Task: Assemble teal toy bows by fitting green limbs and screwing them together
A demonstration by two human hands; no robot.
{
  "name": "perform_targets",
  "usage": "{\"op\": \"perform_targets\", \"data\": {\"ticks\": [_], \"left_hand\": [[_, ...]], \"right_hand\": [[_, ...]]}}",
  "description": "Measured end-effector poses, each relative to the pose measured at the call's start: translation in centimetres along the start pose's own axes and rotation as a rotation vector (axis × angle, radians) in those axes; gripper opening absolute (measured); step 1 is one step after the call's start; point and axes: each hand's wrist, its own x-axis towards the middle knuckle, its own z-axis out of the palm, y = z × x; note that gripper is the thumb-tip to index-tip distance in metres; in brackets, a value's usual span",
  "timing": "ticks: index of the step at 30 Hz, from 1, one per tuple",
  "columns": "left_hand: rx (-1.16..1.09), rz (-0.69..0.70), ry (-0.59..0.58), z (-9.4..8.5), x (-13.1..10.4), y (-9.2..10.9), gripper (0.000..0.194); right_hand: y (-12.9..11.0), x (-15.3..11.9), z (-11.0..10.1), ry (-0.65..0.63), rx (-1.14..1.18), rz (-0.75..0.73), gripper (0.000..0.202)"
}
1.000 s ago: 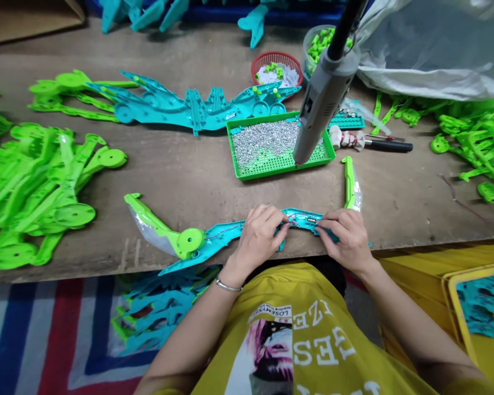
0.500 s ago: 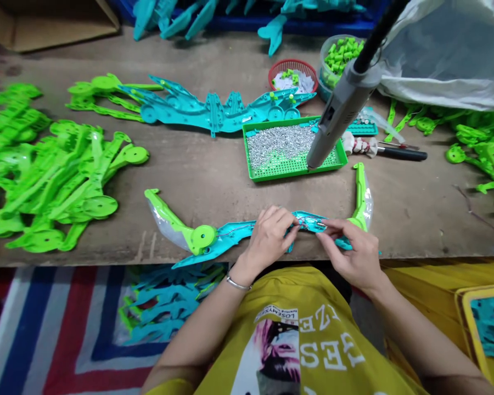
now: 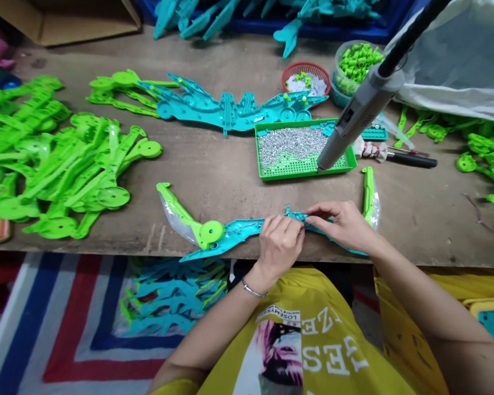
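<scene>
A long turquoise plastic part (image 3: 241, 233) lies along the table's front edge, with a thin wire running in it. A green arm (image 3: 185, 216) with a clear piece is at its left end, and a similar green arm (image 3: 368, 195) stands at its right. Over the part's middle, my left hand (image 3: 280, 238) has its fingers curled and pressed together. My right hand (image 3: 340, 219) meets it there, thumb and fingers pinched. What the fingertips hold is too small and hidden to name.
Behind lie a green tray (image 3: 304, 173) of screws and another turquoise part (image 3: 197, 109). A grey electric screwdriver (image 3: 349, 120) hangs above the tray. Green parts are piled left (image 3: 78, 175) and right (image 3: 489, 159). A red basket (image 3: 288, 71) stands farther back.
My right hand has moved left along the turquoise part, to my left hand at the middle. My left hand has its fingers more curled. The camera view has shifted slightly.
</scene>
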Motion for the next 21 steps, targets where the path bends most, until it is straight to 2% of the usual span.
{"op": "perform_targets", "data": {"ticks": [5, 10, 13, 17, 21], "left_hand": [[0.026, -0.053, 0.016, 0.1, -0.1, 0.5, 0.017], [-0.011, 0.002, -0.002, -0.3, -0.2, 0.3, 0.011], [-0.015, 0.059, -0.022, -0.6, -0.2, 0.1, 0.014], [0.035, 0.107, -0.111, -1.1, -0.3, -0.1, 0.023], [0.019, 0.092, -0.243, -1.6, -0.1, -0.4, 0.032]], "right_hand": [[0.3, 1.0, -0.1, -0.043, 0.145, 0.14, 0.023], [1.2, 1.5, -0.2, -0.091, 0.221, 0.184, 0.024], [1.5, 1.9, -0.4, -0.139, 0.233, 0.204, 0.023], [1.8, 2.2, -0.4, -0.165, 0.305, 0.201, 0.026], [1.9, 2.0, -0.5, -0.186, 0.253, 0.154, 0.021]]}}
